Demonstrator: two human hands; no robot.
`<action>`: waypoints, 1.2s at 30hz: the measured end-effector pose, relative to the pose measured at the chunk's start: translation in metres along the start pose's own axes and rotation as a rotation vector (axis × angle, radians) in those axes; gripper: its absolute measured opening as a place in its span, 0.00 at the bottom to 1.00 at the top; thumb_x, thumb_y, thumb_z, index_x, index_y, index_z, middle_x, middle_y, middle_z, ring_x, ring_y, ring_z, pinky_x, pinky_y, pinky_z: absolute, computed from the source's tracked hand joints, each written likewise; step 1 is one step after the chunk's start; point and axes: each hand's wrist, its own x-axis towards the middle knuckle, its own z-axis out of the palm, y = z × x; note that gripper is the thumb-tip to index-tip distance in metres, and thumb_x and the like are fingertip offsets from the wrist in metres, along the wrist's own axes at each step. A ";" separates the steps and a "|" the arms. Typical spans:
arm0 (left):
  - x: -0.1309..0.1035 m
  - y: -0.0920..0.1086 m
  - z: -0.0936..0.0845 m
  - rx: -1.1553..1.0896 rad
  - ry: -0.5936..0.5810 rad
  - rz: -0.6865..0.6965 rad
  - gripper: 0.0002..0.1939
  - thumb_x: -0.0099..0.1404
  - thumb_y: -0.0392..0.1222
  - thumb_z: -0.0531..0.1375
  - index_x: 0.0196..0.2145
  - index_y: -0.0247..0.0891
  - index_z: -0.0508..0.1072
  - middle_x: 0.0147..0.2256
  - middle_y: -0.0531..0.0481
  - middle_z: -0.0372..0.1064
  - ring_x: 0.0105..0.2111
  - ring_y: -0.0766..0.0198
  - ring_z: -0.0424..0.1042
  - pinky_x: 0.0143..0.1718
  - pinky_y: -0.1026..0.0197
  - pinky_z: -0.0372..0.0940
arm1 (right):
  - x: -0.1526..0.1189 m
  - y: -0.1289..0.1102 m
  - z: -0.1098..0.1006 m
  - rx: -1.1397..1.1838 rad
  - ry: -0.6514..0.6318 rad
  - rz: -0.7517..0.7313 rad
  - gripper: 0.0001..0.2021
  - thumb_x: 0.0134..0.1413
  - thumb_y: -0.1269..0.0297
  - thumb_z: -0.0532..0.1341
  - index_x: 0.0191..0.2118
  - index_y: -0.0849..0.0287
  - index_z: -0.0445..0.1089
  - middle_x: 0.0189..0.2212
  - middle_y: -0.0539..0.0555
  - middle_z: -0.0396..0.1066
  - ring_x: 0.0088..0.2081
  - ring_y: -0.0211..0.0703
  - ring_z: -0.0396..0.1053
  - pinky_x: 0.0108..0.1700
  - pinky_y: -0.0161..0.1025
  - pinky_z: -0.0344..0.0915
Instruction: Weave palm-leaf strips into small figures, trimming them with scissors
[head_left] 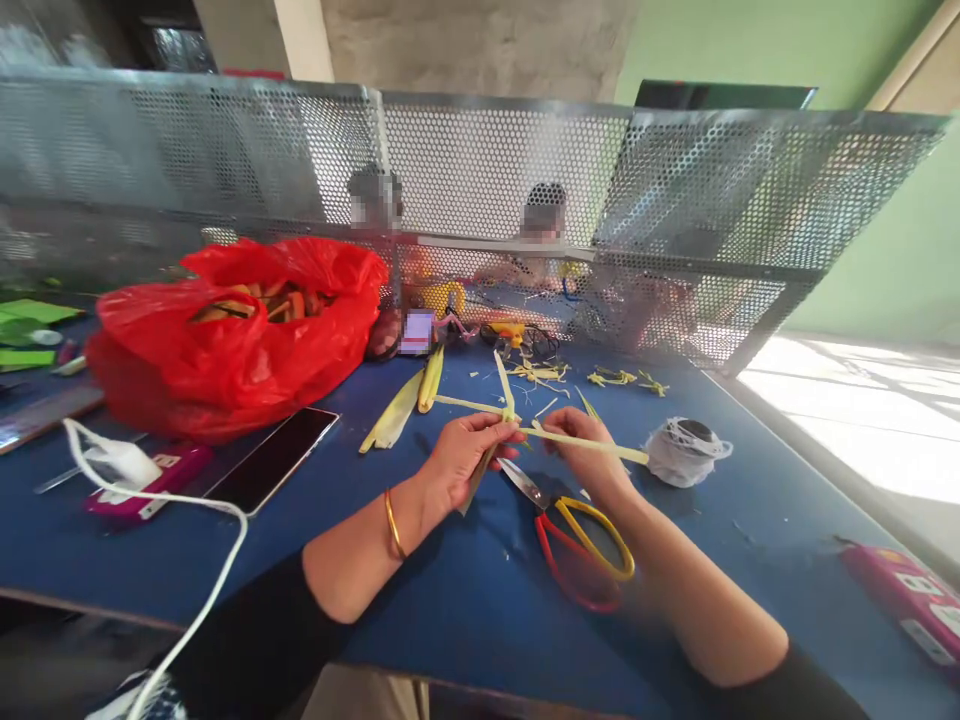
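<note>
Pale green leaf strips (592, 443) cross one another above the blue table, with one end standing upright. My left hand (469, 450), a gold bangle at its wrist, pinches them near the crossing. Just right of the crossing, my right hand (589, 450) has bent fingers behind a long strip; whether they grip it is hard to make out. Scissors (541, 500) with red and yellow handles lie below and between the hands, blades partly open. A roll of white string (682, 455) stands right of my right hand. Two husk pieces (397, 410) lie beyond my left hand.
A red plastic bag (247, 350) with brownish pieces sits at the left, near a dark phone (277, 460), a white cable (238, 540) and a magenta box (150, 485). Another magenta box (900, 600) lies far right. Behind a perforated metal screen (480, 160) sit people. Leaf scraps lie before it.
</note>
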 end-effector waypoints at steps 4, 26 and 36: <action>0.000 0.003 0.003 -0.139 0.044 0.089 0.06 0.48 0.33 0.71 0.24 0.32 0.77 0.22 0.48 0.74 0.24 0.68 0.73 0.27 0.68 0.63 | -0.018 0.005 0.017 -0.071 -0.214 -0.024 0.13 0.42 0.52 0.64 0.23 0.59 0.73 0.18 0.48 0.68 0.23 0.37 0.61 0.28 0.37 0.56; 0.001 -0.005 0.001 -0.004 0.056 0.067 0.08 0.47 0.36 0.72 0.23 0.33 0.77 0.24 0.48 0.75 0.25 0.66 0.72 0.27 0.65 0.64 | -0.042 0.002 0.038 0.225 -0.312 0.169 0.16 0.34 0.51 0.71 0.21 0.59 0.74 0.20 0.48 0.70 0.27 0.37 0.62 0.34 0.37 0.58; 0.003 0.003 -0.006 -0.038 0.007 0.078 0.10 0.46 0.36 0.73 0.27 0.33 0.78 0.25 0.49 0.76 0.26 0.67 0.74 0.37 0.64 0.67 | -0.033 -0.011 0.025 0.319 -0.075 0.131 0.22 0.35 0.45 0.71 0.26 0.58 0.67 0.17 0.44 0.66 0.18 0.35 0.64 0.26 0.36 0.62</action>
